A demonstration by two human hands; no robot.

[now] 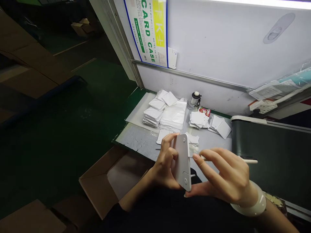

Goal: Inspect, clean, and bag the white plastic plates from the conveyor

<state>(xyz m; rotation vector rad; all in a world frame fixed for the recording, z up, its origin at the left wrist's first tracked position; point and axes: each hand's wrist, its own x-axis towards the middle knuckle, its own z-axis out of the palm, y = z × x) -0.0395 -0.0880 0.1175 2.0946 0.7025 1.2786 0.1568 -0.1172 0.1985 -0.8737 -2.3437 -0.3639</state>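
White rigid card panel (pixel 182 161), upright at lower centre, being gripped: left hand (pixel 165 158) fingers curling around its edge, right hand (pixel 223 174) fingers pinching its lower end. Stacked white cards (pixel 152 116) lying on workbench (pixel 138 139) beyond, upper centre; open cardboard box (pixel 97 187) sitting lower left.

Dark machine housing (pixel 279 161) beside right hand (pixel 223 174)

A printed "CARD CASE" poster (pixel 148 29) hangs on the white wall (pixel 218 38) at the far side. Below it, a small glass bottle (pixel 194 101) stands beside a red packet (pixel 204 111) on the bench (pixel 220 114). An open cardboard box (pixel 104 181) sits near left; a dark conveyor belt (pixel 279 158) runs along the right.
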